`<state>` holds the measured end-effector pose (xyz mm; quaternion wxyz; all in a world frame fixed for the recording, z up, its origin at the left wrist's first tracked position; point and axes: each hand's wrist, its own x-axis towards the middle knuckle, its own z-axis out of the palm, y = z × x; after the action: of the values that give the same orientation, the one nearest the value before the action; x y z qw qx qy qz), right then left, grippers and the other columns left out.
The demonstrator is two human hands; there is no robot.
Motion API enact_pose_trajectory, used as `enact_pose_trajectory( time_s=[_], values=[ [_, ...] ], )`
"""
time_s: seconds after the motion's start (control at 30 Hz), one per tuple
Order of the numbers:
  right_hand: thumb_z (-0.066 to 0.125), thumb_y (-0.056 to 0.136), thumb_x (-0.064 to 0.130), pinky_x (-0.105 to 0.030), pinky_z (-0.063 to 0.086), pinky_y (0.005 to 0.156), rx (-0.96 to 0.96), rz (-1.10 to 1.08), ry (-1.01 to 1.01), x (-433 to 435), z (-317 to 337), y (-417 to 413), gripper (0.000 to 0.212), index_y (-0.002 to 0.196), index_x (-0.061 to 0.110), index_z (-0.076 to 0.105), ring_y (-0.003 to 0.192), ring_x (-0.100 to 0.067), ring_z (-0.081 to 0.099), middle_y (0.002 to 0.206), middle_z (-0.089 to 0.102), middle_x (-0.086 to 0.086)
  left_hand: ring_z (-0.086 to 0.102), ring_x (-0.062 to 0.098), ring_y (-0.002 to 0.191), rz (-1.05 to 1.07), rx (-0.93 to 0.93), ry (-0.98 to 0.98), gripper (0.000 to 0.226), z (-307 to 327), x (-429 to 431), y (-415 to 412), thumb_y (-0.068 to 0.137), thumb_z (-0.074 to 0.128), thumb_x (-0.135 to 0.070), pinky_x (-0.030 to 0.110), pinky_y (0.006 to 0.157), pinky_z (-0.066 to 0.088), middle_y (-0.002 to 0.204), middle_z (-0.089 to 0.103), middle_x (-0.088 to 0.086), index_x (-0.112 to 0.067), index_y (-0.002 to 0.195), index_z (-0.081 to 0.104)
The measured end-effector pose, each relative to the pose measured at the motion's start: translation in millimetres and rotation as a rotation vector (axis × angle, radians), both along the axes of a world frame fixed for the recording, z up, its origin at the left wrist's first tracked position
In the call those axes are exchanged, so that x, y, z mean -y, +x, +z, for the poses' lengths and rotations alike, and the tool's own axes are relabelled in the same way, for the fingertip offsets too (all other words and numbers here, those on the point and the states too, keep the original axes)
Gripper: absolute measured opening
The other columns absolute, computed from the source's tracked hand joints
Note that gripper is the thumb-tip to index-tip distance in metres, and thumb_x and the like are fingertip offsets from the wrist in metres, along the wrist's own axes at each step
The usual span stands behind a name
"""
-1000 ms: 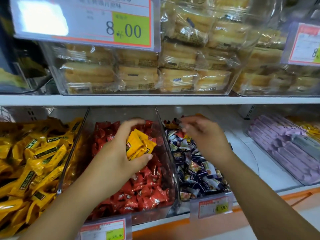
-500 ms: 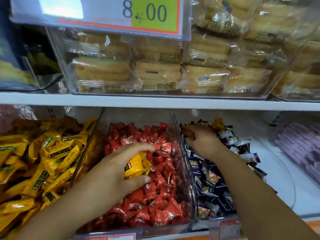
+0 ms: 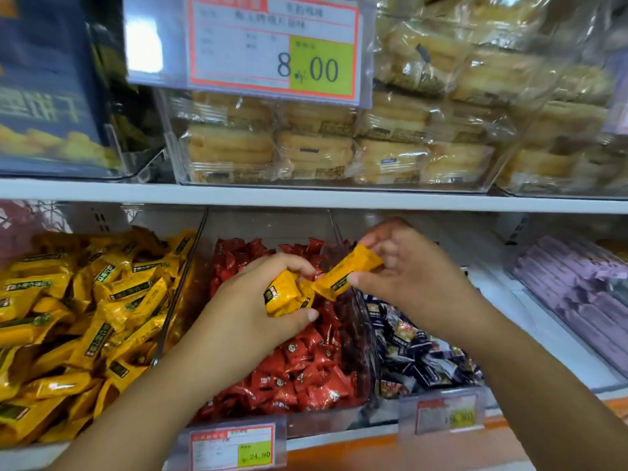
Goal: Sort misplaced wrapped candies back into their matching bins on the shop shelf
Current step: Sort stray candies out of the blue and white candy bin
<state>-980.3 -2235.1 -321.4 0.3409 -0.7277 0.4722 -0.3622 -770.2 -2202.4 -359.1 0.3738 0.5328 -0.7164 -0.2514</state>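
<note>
Candy (image 3: 346,274), lifted from the blue bin (image 3: 387,407), was now pinched in the right hand (image 3: 418,283) beside yellows (image 3: 285,295) clutched in the left hand (image 3: 244,314) above the red bin (image 3: 323,423), likely bound for the yellow bin (image 3: 180,287).

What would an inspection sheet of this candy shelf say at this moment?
Surface: white shelf, bare patch at right.
Job's things: yellow candies in left grip; one yellow candy in right grip; yellow pile at left, red pile in the middle, dark pile to its right.
Clutter: nothing seen.
Grips: left holds several candies; right pinches one.
Cables: nothing seen.
Surroundings: pastry packs and price tag above; purple packs far right.
</note>
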Motion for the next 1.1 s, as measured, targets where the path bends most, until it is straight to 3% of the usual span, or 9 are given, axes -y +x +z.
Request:
enact_pose_trajectory(
  time_s=[0.13, 0.23, 0.37, 0.53, 0.7, 0.8, 0.9, 1.0, 1.1],
  values=[
    [0.073, 0.082, 0.009, -0.028, 0.056, 0.072, 0.084, 0.02, 0.035, -22, -12, 15, 0.018, 0.086, 0.021, 0.061, 0.073, -0.013, 0.067, 0.077, 0.07, 0.003, 0.049, -0.009, 0.099, -0.003, 0.012, -0.019, 0.041, 0, -3, -3, 0.066, 0.079, -0.05, 0.01, 0.078, 0.041, 0.105, 0.051, -0.031, -0.052, 0.1, 0.056],
    [0.069, 0.085, 0.007, -0.024, 0.053, 0.071, 0.101, 0.061, 0.057, -31, -8, 23, 0.011, 0.088, 0.016, 0.064, 0.071, -0.01, 0.066, 0.077, 0.071, -0.001, 0.049, -0.01, 0.097, 0.029, 0.064, -0.043, 0.041, -1, -10, -1, 0.065, 0.075, -0.058, 0.012, 0.076, 0.04, 0.102, 0.051, -0.031, -0.055, 0.099, 0.053],
    [0.068, 0.086, 0.008, -0.033, 0.051, 0.073, 0.082, 0.132, 0.032, -43, -2, 45, 0.011, 0.09, 0.018, 0.066, 0.073, -0.015, 0.063, 0.077, 0.07, -0.005, 0.053, -0.003, 0.084, 0.133, 0.095, -0.158, 0.027, 7, -27, 15, 0.069, 0.066, -0.057, 0.025, 0.069, 0.043, 0.092, 0.056, -0.022, -0.046, 0.092, 0.056],
    [0.061, 0.092, 0.013, -0.016, 0.049, 0.083, 0.106, 0.205, -0.022, -52, 0, 87, 0.03, 0.111, 0.037, 0.061, 0.093, -0.002, 0.066, 0.108, 0.068, 0.013, 0.054, 0.006, 0.091, 0.396, 0.14, -0.297, 0.022, 28, -51, 83, 0.077, 0.071, -0.045, 0.034, 0.075, 0.046, 0.099, 0.057, -0.016, -0.041, 0.093, 0.056],
    [0.056, 0.095, 0.013, -0.01, 0.046, 0.079, -0.051, 0.172, -0.112, -43, -20, 108, 0.034, 0.111, 0.043, 0.057, 0.089, 0.003, 0.062, 0.111, 0.064, 0.017, 0.058, 0.028, 0.105, 0.706, 0.52, -0.041, 0.037, 19, -40, 161, 0.084, 0.063, -0.052, 0.042, 0.077, 0.049, 0.118, 0.052, -0.002, -0.038, 0.118, 0.055],
    [0.056, 0.094, 0.013, -0.004, 0.042, 0.076, -0.15, 0.157, -0.156, -38, -31, 111, 0.036, 0.112, 0.044, 0.056, 0.09, 0.008, 0.059, 0.107, 0.064, 0.018, 0.033, 0.03, 0.132, 0.591, 0.759, 0.126, 0.068, 4, -27, 177, 0.08, 0.048, -0.074, 0.052, 0.1, 0.037, 0.142, 0.035, 0.002, -0.045, 0.141, 0.035],
    [0.056, 0.095, 0.015, -0.002, 0.04, 0.079, -0.206, 0.142, -0.177, -32, -39, 113, 0.037, 0.112, 0.047, 0.053, 0.097, 0.013, 0.055, 0.109, 0.061, 0.023, -0.006, 0.026, 0.146, 0.448, 0.754, 0.299, 0.097, -3, -20, 179, 0.063, 0.025, -0.092, 0.067, 0.111, 0.009, 0.16, -0.002, -0.005, -0.049, 0.148, 0.008],
    [0.056, 0.093, 0.024, -0.016, 0.044, 0.092, -0.255, 0.119, -0.193, -27, -50, 114, 0.035, 0.113, 0.053, 0.051, 0.104, 0.011, 0.053, 0.116, 0.058, 0.022, -0.018, 0.023, 0.146, 0.398, 0.753, 0.328, 0.095, -10, -12, 174, 0.061, 0.006, -0.091, 0.07, 0.108, -0.004, 0.16, -0.015, -0.009, -0.052, 0.147, 0.004],
    [0.055, 0.093, 0.033, -0.026, 0.043, 0.099, -0.307, 0.119, -0.186, -27, -55, 116, 0.035, 0.122, 0.052, 0.048, 0.111, 0.011, 0.049, 0.122, 0.055, 0.023, -0.018, 0.022, 0.146, 0.417, 0.751, 0.306, 0.088, -15, -2, 176, 0.066, 0.002, -0.089, 0.073, 0.106, -0.007, 0.16, -0.016, -0.01, -0.053, 0.147, 0.005]
  ],
)
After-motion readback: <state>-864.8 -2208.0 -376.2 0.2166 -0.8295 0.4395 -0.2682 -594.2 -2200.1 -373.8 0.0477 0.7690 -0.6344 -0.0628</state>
